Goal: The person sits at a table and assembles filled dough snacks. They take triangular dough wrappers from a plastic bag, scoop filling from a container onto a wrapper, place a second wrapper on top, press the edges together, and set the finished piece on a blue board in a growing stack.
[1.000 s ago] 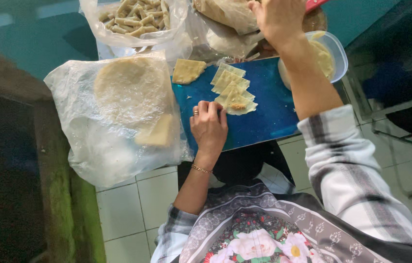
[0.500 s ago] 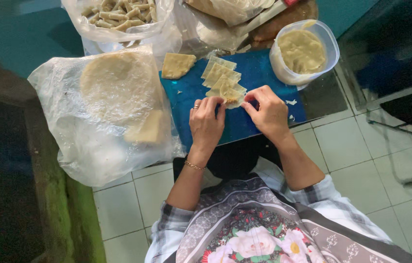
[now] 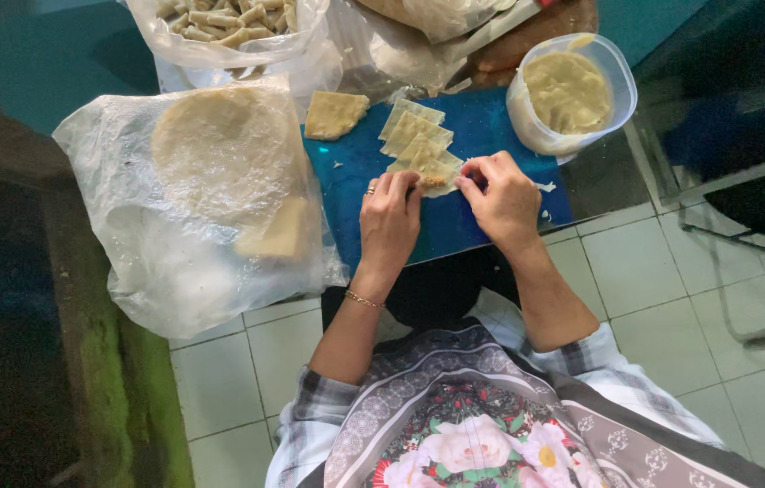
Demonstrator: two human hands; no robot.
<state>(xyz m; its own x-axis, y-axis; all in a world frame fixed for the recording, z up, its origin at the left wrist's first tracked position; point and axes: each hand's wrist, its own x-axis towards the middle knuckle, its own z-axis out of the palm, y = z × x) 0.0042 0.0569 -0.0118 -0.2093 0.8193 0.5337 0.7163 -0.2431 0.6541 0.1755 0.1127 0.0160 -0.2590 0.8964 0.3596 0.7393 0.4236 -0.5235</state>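
on the blue board (image 3: 355,185), at its middle, lies the nearest dough wrapper (image 3: 436,173), a pale square at the front of a short overlapping row; we see a dab of brownish filling on it; our left hand (image 3: 389,220) pinches its near edge with curled fingertips, a ring on one finger; our right hand (image 3: 502,197) pinches the same wrapper from the other side, fingers bent together; a single wrapper piece (image 3: 334,113) sits toward the board's far left corner; beside the board's far right corner stands a clear plastic tub (image 3: 617,90) of yellowish paste; left of the board a plastic sheet (image 3: 129,271) carries a round stack of dough (image 3: 220,149); beyond the board's far edge a bag of rolled pieces (image 3: 224,23).
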